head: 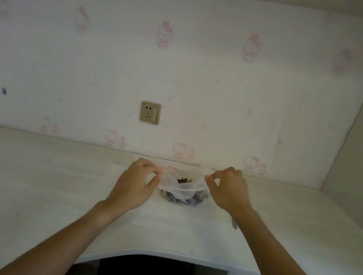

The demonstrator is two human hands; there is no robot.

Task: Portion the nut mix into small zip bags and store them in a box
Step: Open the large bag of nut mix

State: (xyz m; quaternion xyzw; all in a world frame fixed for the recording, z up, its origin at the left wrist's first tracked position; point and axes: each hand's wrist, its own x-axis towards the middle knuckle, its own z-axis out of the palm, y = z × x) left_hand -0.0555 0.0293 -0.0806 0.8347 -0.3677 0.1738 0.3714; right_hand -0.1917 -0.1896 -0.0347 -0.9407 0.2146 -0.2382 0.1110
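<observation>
The clear, floppy plastic bag of dark nut mix (182, 189) sits at twelve o'clock on the pale wooden desk (45, 186), mouth stretched left to right; left hand (136, 181) and right hand (227, 189) each pinch one end, equally near

The bag (180, 187) is thin, translucent plastic film, wrinkled, with a slight sheen. The desk top (45, 186) has a pale wood-grain finish, matt and smooth. The wallpaper (186, 77) is matt and printed. The socket plate (150, 112) is smooth, champagne-toned plastic.
</observation>
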